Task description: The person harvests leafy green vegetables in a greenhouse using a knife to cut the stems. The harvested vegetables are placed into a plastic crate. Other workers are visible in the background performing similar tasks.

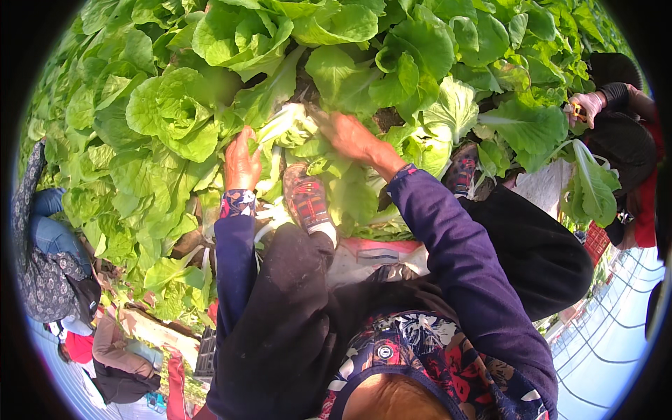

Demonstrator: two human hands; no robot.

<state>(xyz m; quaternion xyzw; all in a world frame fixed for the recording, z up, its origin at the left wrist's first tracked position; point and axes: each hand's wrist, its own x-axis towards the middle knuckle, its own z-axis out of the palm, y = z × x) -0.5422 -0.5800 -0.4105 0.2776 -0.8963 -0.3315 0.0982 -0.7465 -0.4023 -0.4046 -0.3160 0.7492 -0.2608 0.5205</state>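
Observation:
Between my hands lies a leafy cabbage head [291, 126] with pale stems, tilted among the green leaves. My left hand [244, 161] is at its left, thumb and fingers against the leaves; whether they grip a leaf is unclear. From the right, my right hand [349, 137] reaches to the base of the stems. Its fingers are blurred and partly hidden, so I cannot see whether they hold anything. Just below the head is my left shoe [307, 197], plaid-patterned, with pale loose stems [273, 212] beside it. Another pale-green head [443, 118] stands to the right.
Dense leafy plants [173, 113] spread ahead and left. A white and red sack [375, 257] lies between my legs. At right, a co-worker's gloved hand [588, 107] holds a yellow-handled tool [577, 111]. Other people [50, 257] bend at left, near a dark crate [206, 354].

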